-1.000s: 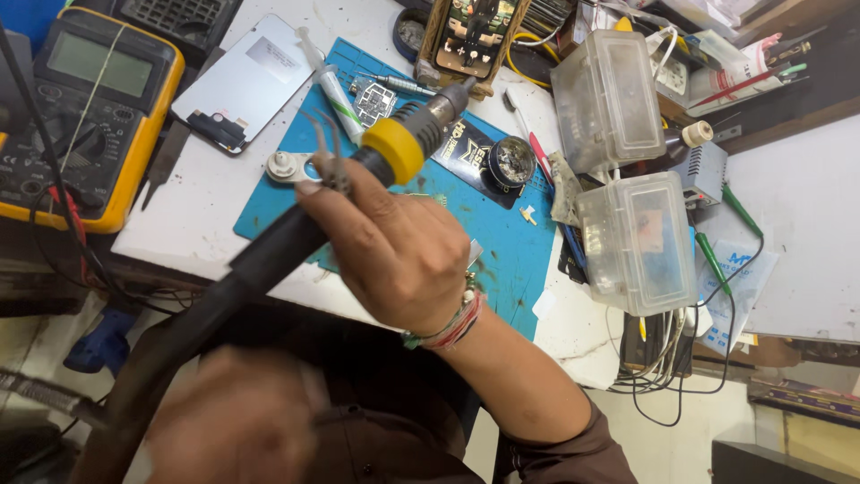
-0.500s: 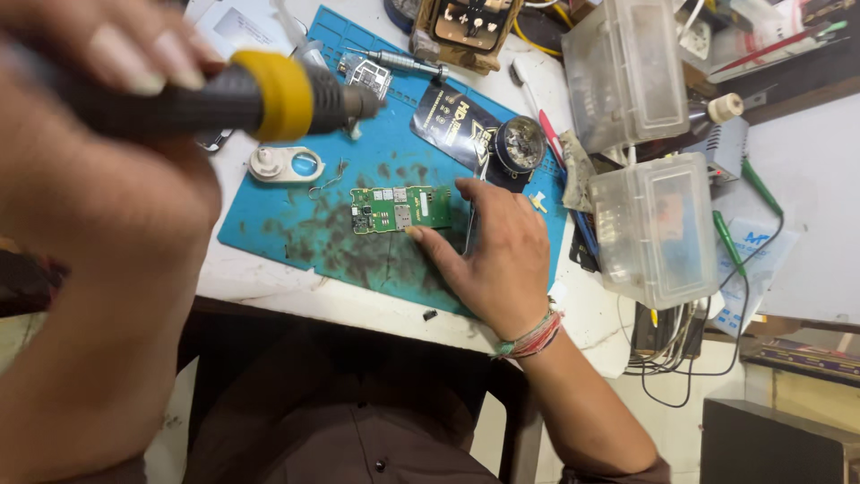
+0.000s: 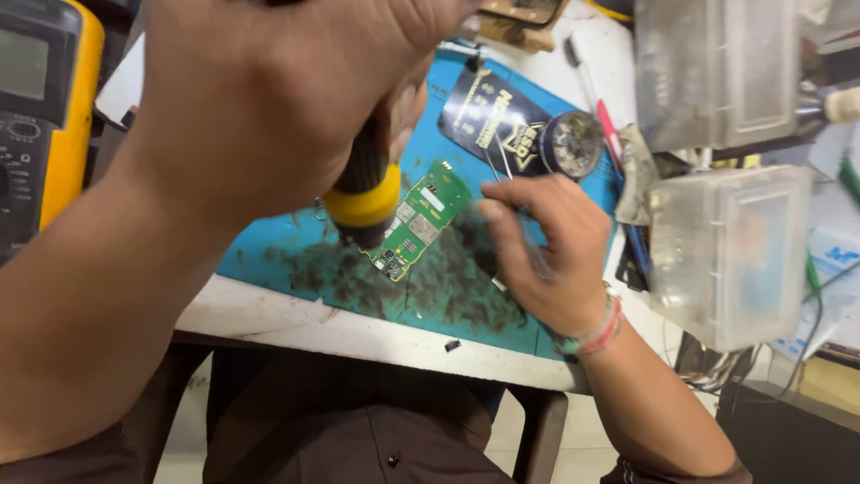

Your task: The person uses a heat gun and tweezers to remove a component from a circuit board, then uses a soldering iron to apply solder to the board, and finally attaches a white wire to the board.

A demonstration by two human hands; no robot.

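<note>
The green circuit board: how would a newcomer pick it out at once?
Start at the blue work mat on the white bench. Near its middle, under the yellow-collared tool held in the left hand, lies the green circuit board. It is the only small green rectangle with metal shields.

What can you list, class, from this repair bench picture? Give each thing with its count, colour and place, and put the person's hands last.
circuit board: one, green, on the mat between the hands
work mat: one, blue with dark stains, on the white table
heat tool: one, black with a yellow collar, nozzle just over the board's left edge
multimeter: one, yellow and grey, far left
round tin: one, dark, on a black card at the mat's top
plastic boxes: two, clear, right side
tweezers: one, thin metal, at the right hand's fingertips
left hand: grips the heat tool
right hand: on the mat, right of the board, holding the tweezers
</note>
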